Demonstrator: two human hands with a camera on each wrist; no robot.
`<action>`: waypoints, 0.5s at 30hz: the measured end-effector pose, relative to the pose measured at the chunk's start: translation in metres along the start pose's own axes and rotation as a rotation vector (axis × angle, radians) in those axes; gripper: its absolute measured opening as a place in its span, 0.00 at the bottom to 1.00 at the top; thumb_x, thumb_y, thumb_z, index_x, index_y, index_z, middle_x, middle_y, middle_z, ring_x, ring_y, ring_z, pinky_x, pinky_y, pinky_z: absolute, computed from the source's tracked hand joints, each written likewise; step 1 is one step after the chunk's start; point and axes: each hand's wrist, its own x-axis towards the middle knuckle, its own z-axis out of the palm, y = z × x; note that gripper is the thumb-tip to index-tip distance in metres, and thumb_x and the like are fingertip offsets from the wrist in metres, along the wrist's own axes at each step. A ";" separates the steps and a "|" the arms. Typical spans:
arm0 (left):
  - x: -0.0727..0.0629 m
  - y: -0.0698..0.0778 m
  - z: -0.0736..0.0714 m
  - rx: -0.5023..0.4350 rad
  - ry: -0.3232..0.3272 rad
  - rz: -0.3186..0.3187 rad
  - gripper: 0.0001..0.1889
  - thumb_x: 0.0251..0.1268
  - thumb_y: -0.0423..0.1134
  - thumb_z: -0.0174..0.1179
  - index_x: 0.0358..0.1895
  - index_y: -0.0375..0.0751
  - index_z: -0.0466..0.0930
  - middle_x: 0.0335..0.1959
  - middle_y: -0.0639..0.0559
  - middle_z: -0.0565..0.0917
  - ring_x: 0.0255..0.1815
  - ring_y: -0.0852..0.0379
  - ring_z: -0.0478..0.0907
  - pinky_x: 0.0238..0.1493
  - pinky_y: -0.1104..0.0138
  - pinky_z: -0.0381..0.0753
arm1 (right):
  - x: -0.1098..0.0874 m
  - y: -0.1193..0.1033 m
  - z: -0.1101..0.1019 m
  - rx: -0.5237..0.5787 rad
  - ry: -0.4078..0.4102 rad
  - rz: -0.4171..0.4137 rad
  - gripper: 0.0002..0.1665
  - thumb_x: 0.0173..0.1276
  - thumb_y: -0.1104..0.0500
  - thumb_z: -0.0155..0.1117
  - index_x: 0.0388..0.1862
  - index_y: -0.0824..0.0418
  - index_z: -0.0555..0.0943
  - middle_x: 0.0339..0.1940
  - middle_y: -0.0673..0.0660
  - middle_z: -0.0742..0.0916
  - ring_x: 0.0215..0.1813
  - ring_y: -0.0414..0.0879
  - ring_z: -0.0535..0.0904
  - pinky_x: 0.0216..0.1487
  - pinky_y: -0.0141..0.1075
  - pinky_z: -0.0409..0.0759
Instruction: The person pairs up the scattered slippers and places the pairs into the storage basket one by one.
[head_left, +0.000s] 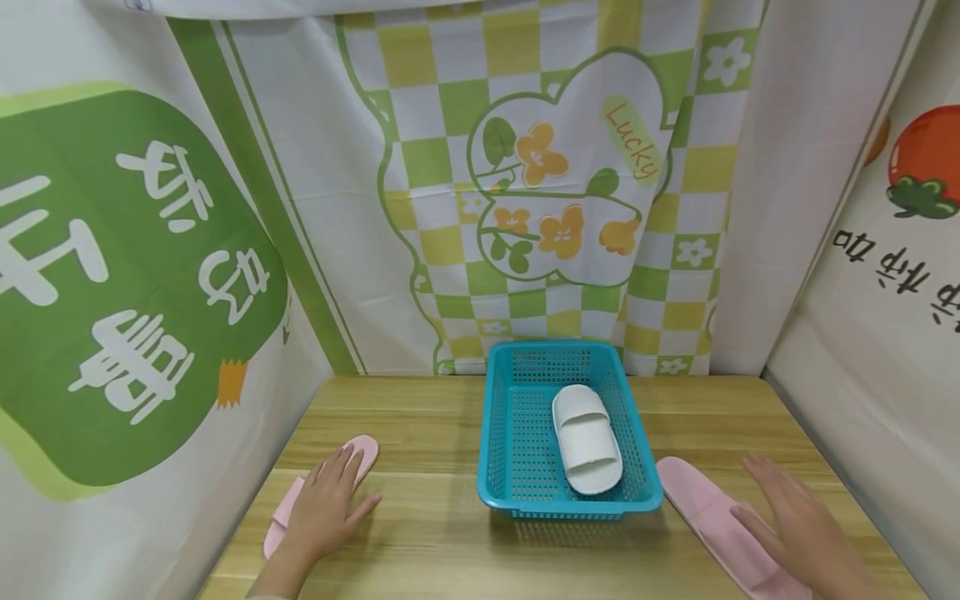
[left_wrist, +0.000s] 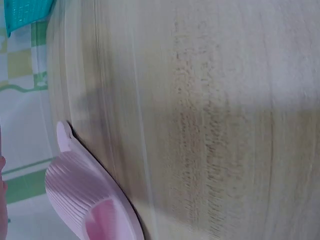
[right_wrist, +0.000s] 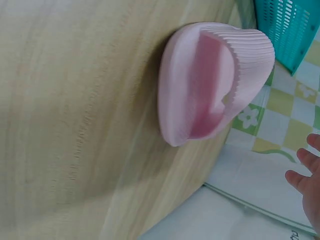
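A pink slipper (head_left: 365,450) lies on the left of the wooden table, its ribbed strap (left_wrist: 75,175) plain in the left wrist view. Over it is my left hand (head_left: 324,508), fingers extended and hiding its middle in the head view. At the right, another pink slipper (head_left: 693,493) slants toward the near edge, its strap (right_wrist: 250,55) arching up in the right wrist view. My right hand (head_left: 802,525) hovers beside and partly over it, fingers spread and holding nothing. Between the hands, a white slipper (head_left: 587,442) sits inside a teal basket (head_left: 486,467).
The basket stands toward the back of the wooden table (head_left: 420,533). Behind it hangs a checkered cloth (head_left: 465,158). Printed cloth walls rise at the left (head_left: 225,467) and right (head_left: 847,333) sides, bounding the table.
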 end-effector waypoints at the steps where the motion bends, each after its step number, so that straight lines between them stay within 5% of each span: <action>1: -0.001 -0.001 0.000 -0.002 -0.006 -0.017 0.38 0.60 0.55 0.62 0.65 0.27 0.68 0.63 0.30 0.71 0.63 0.32 0.67 0.62 0.40 0.63 | -0.002 0.000 0.000 0.001 -0.010 0.013 0.42 0.57 0.55 0.73 0.68 0.69 0.68 0.63 0.69 0.75 0.67 0.62 0.66 0.73 0.49 0.53; 3: -0.004 -0.005 0.000 -0.007 -0.014 -0.048 0.39 0.59 0.54 0.63 0.65 0.27 0.68 0.63 0.30 0.70 0.63 0.32 0.67 0.62 0.40 0.63 | -0.005 0.001 0.001 0.009 -0.026 0.031 0.42 0.58 0.56 0.72 0.68 0.68 0.67 0.62 0.69 0.75 0.62 0.67 0.69 0.70 0.55 0.55; 10: -0.010 -0.018 0.008 -0.016 0.007 -0.109 0.41 0.55 0.54 0.67 0.63 0.26 0.67 0.60 0.29 0.71 0.62 0.33 0.67 0.60 0.38 0.62 | -0.016 0.005 0.006 0.007 -0.032 0.060 0.44 0.56 0.56 0.74 0.68 0.69 0.67 0.60 0.70 0.76 0.56 0.69 0.71 0.70 0.53 0.56; 15: -0.016 -0.028 0.015 -0.008 0.038 -0.161 0.43 0.49 0.55 0.70 0.61 0.25 0.68 0.57 0.28 0.72 0.59 0.30 0.67 0.57 0.36 0.63 | -0.023 0.007 0.011 -0.011 -0.070 0.104 0.47 0.55 0.53 0.75 0.68 0.70 0.65 0.59 0.70 0.76 0.55 0.69 0.72 0.53 0.63 0.67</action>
